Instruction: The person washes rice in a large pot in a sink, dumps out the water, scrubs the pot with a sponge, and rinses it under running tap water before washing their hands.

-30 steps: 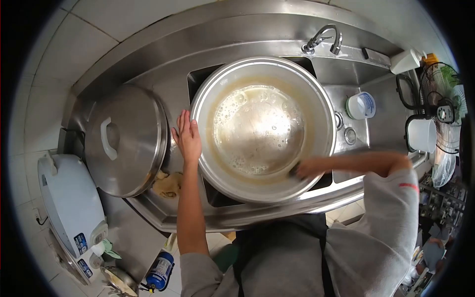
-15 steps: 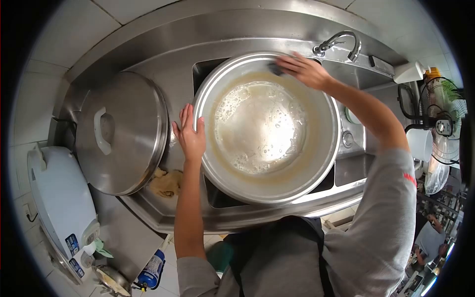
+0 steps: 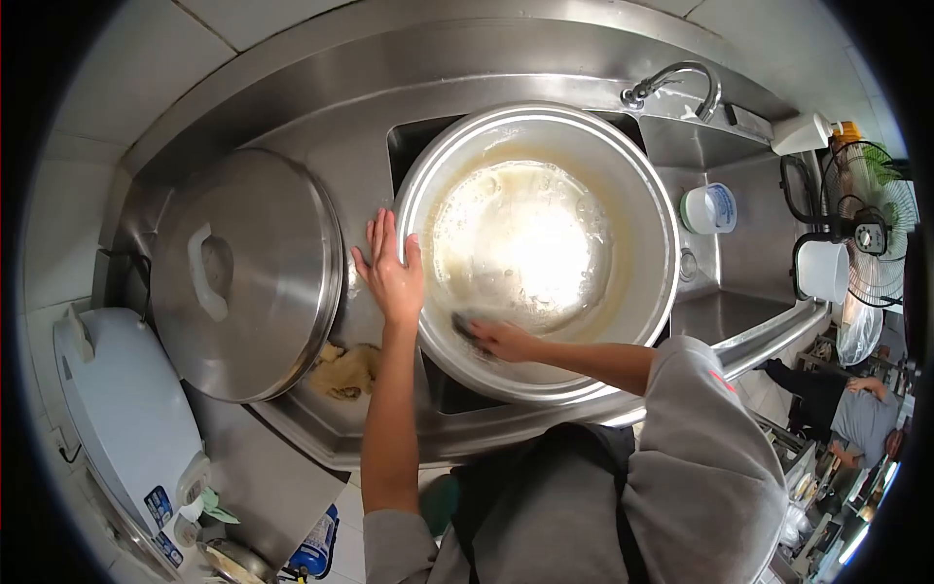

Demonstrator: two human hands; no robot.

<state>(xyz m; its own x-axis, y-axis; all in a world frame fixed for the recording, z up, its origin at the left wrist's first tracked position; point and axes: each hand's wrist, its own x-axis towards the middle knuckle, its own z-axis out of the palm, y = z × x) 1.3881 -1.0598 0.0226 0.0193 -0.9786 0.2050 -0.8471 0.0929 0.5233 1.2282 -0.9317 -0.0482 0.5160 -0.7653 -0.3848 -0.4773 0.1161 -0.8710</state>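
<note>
The large pot (image 3: 650,292) sits over the sink's left basin, its right rim overlapping the divider. The left hand (image 3: 394,282) braces its left rim, fingers spread; the right hand (image 3: 501,341) grips a dark pad (image 3: 461,324) against the near-left inner wall.

The left hand (image 3: 394,280) braced the rim of the large pot (image 3: 657,248) — the right hand (image 3: 504,341) pressed a dark scrubber (image 3: 463,325) against its inner wall.
</note>
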